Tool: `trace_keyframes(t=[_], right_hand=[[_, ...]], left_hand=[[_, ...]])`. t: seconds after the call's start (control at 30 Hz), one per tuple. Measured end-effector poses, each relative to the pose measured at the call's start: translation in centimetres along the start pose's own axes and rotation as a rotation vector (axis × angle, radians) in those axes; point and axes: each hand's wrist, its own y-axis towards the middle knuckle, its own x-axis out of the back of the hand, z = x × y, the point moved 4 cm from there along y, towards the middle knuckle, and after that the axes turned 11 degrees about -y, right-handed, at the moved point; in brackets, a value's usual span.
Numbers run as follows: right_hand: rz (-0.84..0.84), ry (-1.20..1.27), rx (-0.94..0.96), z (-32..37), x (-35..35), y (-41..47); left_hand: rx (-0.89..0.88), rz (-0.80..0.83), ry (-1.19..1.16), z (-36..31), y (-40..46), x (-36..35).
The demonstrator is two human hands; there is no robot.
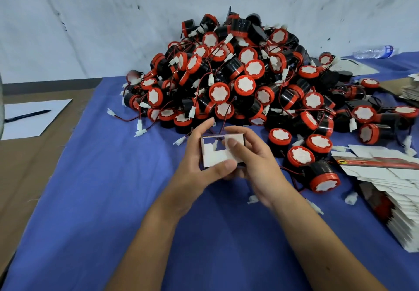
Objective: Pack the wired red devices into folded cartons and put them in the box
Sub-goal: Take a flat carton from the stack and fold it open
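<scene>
Blue cloth (95,200) covers your table, with the pile of red devices (238,82) heaped at the far side and flat cartons (390,177) stacked at the right. Your left hand (199,168) and right hand (254,161) both grip one small carton (217,154) at near centre. It's likely light, thin card that crushes easily, so hold its edges.

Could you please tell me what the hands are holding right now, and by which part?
Both hands grip one small white carton: the left hand holds its left side, the right hand its right side.
</scene>
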Motion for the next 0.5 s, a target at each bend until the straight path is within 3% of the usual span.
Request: trace_keyframes(t=[0.07, 0.13, 0.3, 0.43, 0.5], right_hand=[[0.022, 0.029, 0.005, 0.3, 0.0, -0.1], [0.046, 0.023, 0.027, 0.5, -0.3, -0.3], [0.080, 0.003, 0.049, -0.3, -1.2, -0.5], [0.200, -0.044, 0.037, 0.1, -2.8, -0.2], [0.121, -0.109, -0.008, 1.3, -3.4, 0.4]], left_hand=[[-0.013, 0.061, -0.082, -0.5, 0.0, -0.1], [-0.023, -0.004, -0.125, -0.4, 0.1, -0.2], [-0.170, -0.203, 0.182, 0.1, 0.1, -1.0], [-0.320, -0.350, 0.241, -0.4, 0.0, 0.2], [-0.343, -0.376, 0.271, -0.7, 0.1, 0.7]])
